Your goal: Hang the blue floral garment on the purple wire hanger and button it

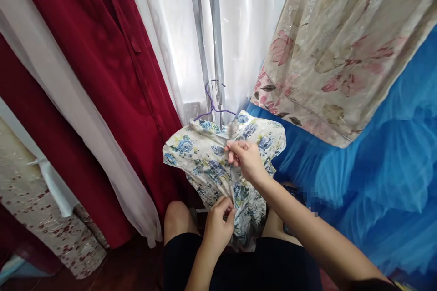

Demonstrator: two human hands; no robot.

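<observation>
A white garment with blue flowers (205, 154) hangs on a purple wire hanger (212, 104) in front of me, over my knees. My right hand (246, 158) pinches the fabric near the garment's upper middle. Lower down, my left hand (218, 227) is closed on a fold of the same cloth near its bottom. The hanger's hook sits against a grey metal pole (215, 45).
A dark red dress (102, 77) and sheer white fabric (68, 100) hang at the left. White curtains (246, 32) fill the back. A beige floral dress (341, 45) and bright blue tulle (375, 182) hang at the right. A dark wooden floor (129, 268) shows below.
</observation>
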